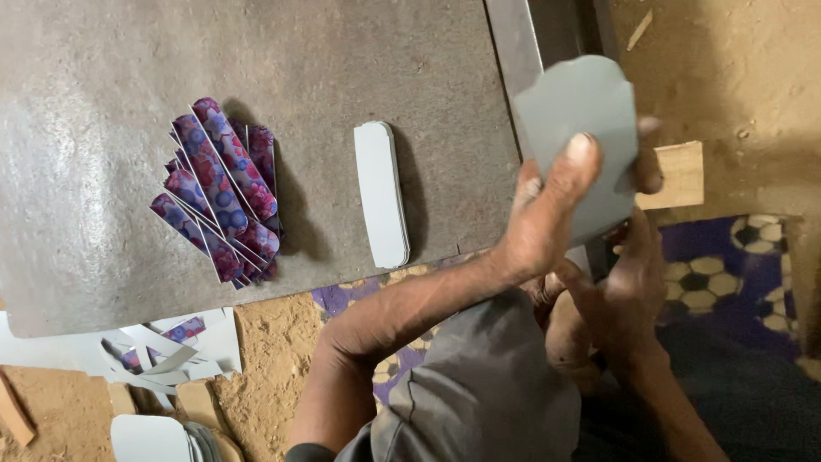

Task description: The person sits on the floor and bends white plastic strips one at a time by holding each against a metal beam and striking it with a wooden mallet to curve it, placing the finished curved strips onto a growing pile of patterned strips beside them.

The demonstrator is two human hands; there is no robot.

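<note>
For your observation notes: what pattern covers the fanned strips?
Purple, blue and red floral print on the fanned strips; head view.

Two bare hands, left hand [547, 214] and right hand [629, 282], share one grey cut card sheet [581, 128]. On the tabletop [103, 103]: one fan of purple patterned card strips [224, 184], count unclear, and one neat stack of white rounded card strips [381, 192]. One small wooden block [682, 174] sits alongside.

A grey card piece [575, 128] with a scalloped top edge is held up by both hands, just right of the grey bench [103, 103]. The left hand [547, 214] is closed on its front, thumb pressed flat; the right hand [629, 282] is gripped behind its lower edge. On the bench, a white strip stack [382, 195] is laid near the card piece, and a fan of purple patterned strips [221, 192] lies farther left.
</note>
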